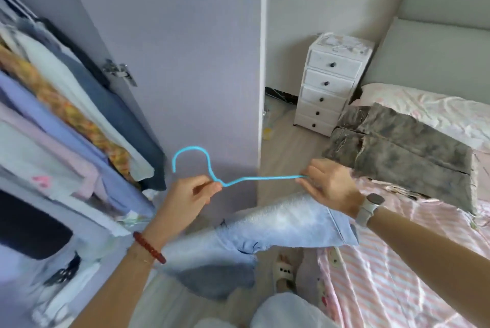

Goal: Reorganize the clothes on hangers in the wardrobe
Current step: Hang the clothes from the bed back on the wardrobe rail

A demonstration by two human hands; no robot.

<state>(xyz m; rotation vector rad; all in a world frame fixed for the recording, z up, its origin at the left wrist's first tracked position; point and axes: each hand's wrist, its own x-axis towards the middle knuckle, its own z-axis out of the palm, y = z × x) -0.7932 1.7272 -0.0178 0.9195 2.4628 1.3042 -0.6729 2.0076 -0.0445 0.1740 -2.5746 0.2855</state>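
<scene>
Jeans (278,224) in pale denim hang, apparently, over the blue hanger (238,179) at centre. Left hand (185,195) pinches its neck; right hand (331,187), at 3 o'clock, pinches the shoulder end. Keep it level, then hook toward the wardrobe clothes (53,115) at 9 o'clock.

Bare forearms, two worn wrist items

The left wrist is wearing a dark red beaded bracelet (149,247); the right is wearing a white-strapped smartwatch (370,205); a bunny slipper (284,272) is showing below.
</scene>
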